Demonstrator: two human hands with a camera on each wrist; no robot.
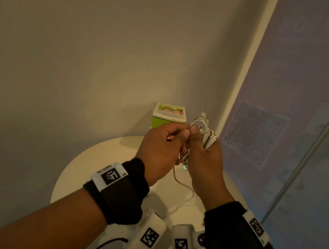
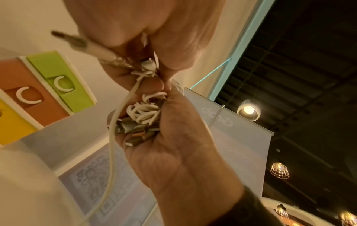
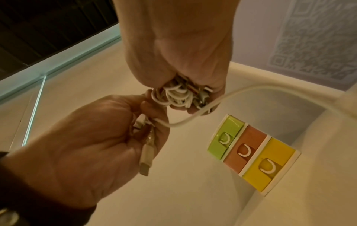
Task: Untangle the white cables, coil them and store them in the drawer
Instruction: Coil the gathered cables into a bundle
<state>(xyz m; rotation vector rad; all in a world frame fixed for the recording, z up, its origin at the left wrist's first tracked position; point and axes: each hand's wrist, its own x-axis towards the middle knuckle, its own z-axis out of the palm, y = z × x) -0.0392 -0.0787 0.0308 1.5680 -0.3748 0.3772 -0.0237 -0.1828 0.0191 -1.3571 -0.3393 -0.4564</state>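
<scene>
Both hands are raised above the round white table (image 1: 93, 169). My right hand (image 1: 197, 135) grips a tangled bundle of white cables (image 1: 204, 131), loops and metal plugs packed in its palm (image 3: 173, 96) (image 2: 144, 111). Close beside it, my left hand (image 1: 181, 134) pinches a knot of cable with a white USB plug (image 3: 145, 154) (image 2: 92, 49) sticking out of its fingers. One loose strand (image 1: 183, 191) hangs from the hands down to the table. Behind the hands stands the small drawer unit (image 1: 169, 116), with its green, orange and yellow drawers (image 3: 251, 152) pushed in.
The table stands in a corner: a plain wall behind and to the left, a glass panel with a QR-code poster (image 1: 253, 135) on the right. The drawer unit sits at the table's far edge against the wall.
</scene>
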